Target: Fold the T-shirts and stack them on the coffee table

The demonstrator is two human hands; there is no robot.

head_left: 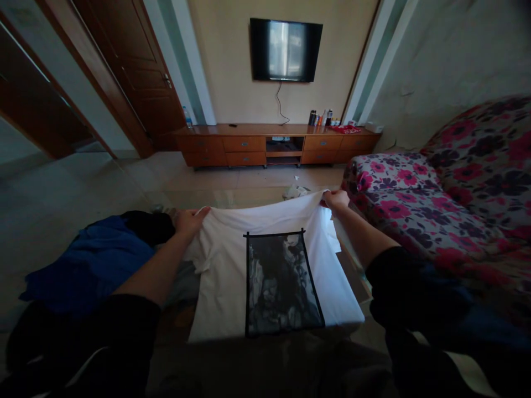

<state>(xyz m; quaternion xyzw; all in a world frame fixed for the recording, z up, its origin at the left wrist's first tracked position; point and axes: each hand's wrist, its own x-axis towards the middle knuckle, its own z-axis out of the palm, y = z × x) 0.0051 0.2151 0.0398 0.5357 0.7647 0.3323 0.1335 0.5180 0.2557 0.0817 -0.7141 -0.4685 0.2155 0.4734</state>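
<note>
A white T-shirt (224,282) with a dark printed picture on its front is stretched out before me, its lower part spread toward me. My left hand (189,222) pinches the shirt near its far left shoulder. At the far right shoulder, my right hand (337,200) grips the cloth, fingers closed. Between the two hands the far edge is drawn up and sags slightly. The shirt hides most of the surface under it.
A pile of blue and black clothes (99,249) lies to the left. On the right stands a flower-patterned sofa (398,207). Beyond are a low wooden TV cabinet (244,145) with bottles on top and a wall-mounted television (286,51). A wooden door (128,66) is at back left.
</note>
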